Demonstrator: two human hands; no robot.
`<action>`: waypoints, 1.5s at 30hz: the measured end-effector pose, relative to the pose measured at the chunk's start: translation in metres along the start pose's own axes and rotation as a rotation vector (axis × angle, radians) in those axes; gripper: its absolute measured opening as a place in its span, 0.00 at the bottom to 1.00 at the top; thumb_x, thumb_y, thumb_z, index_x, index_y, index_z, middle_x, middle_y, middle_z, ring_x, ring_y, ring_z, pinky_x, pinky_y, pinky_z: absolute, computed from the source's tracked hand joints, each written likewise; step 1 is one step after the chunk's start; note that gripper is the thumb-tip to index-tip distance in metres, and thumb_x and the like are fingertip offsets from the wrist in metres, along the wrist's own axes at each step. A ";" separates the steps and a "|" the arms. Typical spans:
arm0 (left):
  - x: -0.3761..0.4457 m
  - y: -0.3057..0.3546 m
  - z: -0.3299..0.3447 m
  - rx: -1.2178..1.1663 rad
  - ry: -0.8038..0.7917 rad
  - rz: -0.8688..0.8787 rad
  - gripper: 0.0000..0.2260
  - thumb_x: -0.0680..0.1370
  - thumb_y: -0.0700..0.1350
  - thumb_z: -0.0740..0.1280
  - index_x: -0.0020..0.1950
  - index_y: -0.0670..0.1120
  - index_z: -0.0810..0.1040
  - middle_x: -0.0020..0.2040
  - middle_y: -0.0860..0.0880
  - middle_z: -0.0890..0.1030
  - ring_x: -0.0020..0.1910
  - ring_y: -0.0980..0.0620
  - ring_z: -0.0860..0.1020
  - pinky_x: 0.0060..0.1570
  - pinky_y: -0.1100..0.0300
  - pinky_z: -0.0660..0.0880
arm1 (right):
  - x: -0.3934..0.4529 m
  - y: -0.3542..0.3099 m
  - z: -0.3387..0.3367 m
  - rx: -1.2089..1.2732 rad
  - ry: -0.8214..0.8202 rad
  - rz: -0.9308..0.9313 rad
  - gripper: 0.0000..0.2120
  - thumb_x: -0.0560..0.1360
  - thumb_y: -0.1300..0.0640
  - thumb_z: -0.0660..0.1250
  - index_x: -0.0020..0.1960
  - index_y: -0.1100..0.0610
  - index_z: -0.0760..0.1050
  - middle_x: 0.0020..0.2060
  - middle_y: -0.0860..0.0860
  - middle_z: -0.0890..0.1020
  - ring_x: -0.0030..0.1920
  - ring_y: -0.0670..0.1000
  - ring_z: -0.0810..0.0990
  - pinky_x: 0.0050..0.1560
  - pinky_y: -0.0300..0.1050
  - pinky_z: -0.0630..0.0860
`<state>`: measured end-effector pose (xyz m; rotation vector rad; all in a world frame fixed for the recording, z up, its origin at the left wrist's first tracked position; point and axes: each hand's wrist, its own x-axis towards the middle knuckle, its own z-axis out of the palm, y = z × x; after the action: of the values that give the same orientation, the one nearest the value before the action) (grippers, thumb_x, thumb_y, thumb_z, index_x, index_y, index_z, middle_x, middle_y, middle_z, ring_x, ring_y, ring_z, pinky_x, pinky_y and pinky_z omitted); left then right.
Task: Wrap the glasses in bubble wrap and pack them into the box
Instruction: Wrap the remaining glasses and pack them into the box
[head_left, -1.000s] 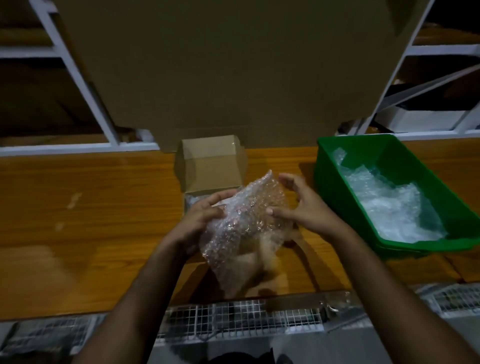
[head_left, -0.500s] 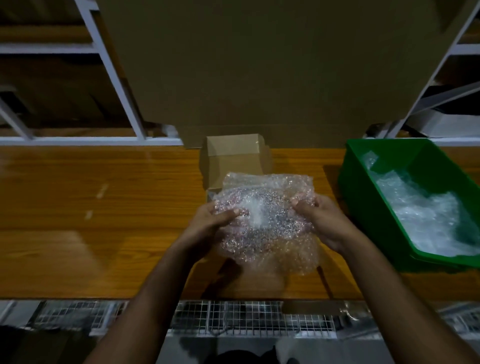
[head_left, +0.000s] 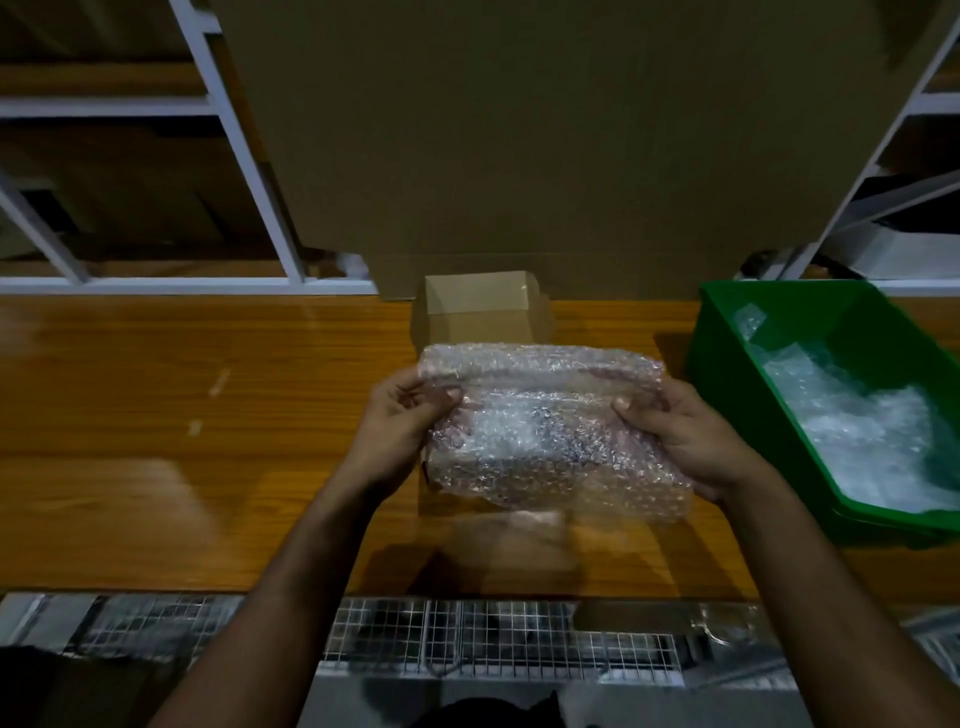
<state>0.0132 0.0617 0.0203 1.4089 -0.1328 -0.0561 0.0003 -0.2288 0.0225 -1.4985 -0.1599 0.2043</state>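
We hold the bubble-wrap bundle (head_left: 550, 431) at frame centre, long axis left-right; left hand (head_left: 402, 431) and right hand (head_left: 680, 441) pinch its ends. The open box (head_left: 480, 306) lies directly above it in frame, equally near both hands

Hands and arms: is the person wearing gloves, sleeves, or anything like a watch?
No. The left hand and right hand are bare, with no gloves, rings or watch to be seen. Both forearms are uncovered down to the bottom edge of the picture, so no sleeves show.
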 end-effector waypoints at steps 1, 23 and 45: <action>-0.001 0.001 0.000 0.018 -0.008 0.015 0.06 0.76 0.34 0.68 0.46 0.42 0.84 0.44 0.46 0.86 0.41 0.52 0.84 0.40 0.60 0.80 | -0.002 -0.001 0.000 -0.013 -0.015 -0.007 0.18 0.67 0.44 0.77 0.54 0.50 0.85 0.47 0.49 0.87 0.47 0.47 0.85 0.47 0.40 0.82; -0.013 -0.007 -0.019 0.347 -0.051 0.020 0.06 0.76 0.37 0.72 0.53 0.43 0.84 0.53 0.54 0.86 0.55 0.55 0.82 0.52 0.60 0.79 | 0.000 0.000 0.009 -0.331 0.060 -0.107 0.14 0.68 0.60 0.78 0.50 0.56 0.79 0.51 0.43 0.82 0.55 0.47 0.80 0.53 0.51 0.78; -0.008 -0.014 0.020 0.099 -0.050 -0.114 0.12 0.77 0.35 0.71 0.60 0.38 0.79 0.53 0.43 0.86 0.52 0.45 0.85 0.46 0.56 0.82 | -0.010 0.029 0.056 0.355 -0.140 0.275 0.56 0.58 0.30 0.78 0.76 0.56 0.64 0.69 0.60 0.75 0.69 0.63 0.74 0.67 0.68 0.71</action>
<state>0.0035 0.0404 0.0095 1.5139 -0.0975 -0.1807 -0.0237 -0.1753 -0.0029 -1.1476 -0.0255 0.5317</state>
